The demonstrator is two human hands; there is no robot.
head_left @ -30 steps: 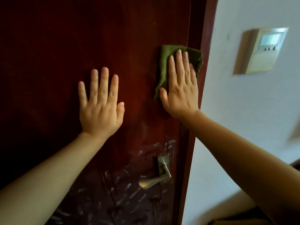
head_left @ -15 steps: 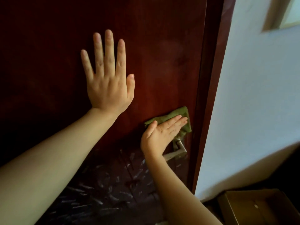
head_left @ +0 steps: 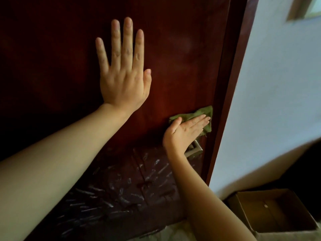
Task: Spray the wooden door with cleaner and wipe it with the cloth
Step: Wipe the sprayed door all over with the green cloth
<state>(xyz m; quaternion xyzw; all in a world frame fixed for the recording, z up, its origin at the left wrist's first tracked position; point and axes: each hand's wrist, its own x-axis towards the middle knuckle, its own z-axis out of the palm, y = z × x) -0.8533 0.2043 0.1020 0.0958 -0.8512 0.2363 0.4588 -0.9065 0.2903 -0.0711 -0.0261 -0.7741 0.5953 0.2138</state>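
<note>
1. My left hand lies flat on the door, fingers spread, bracing it and holding nothing.
2. My right hand, below and to the right of the left, presses the green cloth to the wood with straight fingers, just above the handle.
3. No spray bottle is in view, so I judge spraying is done and wiping is under way.
4. The whitish streaks below both hands look unwiped; I think that lower panel is left to do.
</note>
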